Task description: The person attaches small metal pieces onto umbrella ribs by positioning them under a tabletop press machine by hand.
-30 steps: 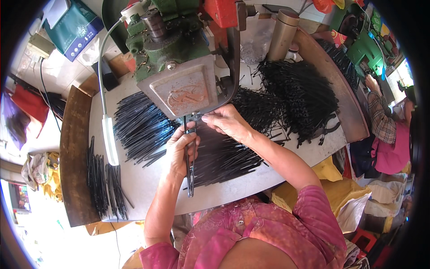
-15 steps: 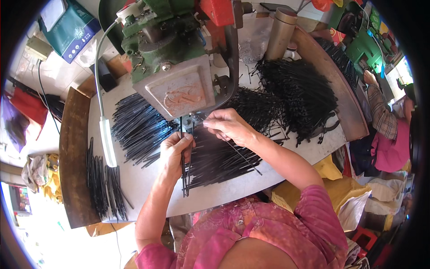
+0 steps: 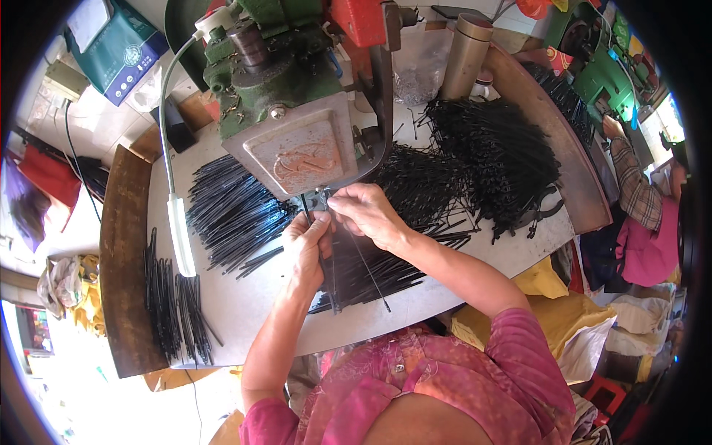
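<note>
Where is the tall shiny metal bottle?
In the head view, the metal bottle stands upright at the table's far edge, right of the green machine, behind the black sticks.

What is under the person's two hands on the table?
Under the left hand and right hand lies a heap of thin black strips on the grey table. The hands cover the strips right below the green machine.

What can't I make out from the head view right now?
- Tool point under the green machine: hidden by its grey front plate and both hands.
- Grip of left hand and right hand on the black strips: fingers cover it.
- Strip ends: too small.
- Neighbouring worker's hand: near the rim, distorted.
</note>
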{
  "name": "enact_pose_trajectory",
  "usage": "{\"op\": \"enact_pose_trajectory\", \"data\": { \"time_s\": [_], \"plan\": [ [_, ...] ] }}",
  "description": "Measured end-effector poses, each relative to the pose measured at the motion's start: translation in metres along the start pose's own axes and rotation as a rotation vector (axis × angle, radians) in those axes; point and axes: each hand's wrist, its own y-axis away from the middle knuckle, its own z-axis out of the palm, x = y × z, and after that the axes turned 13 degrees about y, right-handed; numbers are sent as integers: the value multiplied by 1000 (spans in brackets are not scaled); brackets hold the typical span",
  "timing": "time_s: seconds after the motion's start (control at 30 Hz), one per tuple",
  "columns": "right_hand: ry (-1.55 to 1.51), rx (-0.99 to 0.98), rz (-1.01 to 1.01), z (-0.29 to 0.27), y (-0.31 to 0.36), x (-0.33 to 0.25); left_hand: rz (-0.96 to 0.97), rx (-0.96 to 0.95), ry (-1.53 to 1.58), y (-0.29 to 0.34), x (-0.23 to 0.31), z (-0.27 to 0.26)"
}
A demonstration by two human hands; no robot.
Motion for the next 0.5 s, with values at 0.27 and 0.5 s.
{"op": "enact_pose_trajectory", "data": {
  "time_s": [0.27,0.5],
  "plan": [
    [17,24,-27,2,-2,1,-32,52,2,-2,5,4],
    [374,-5,-12,-16,8,-15,-58,83,-64,-1,12,5]
  ]
}}
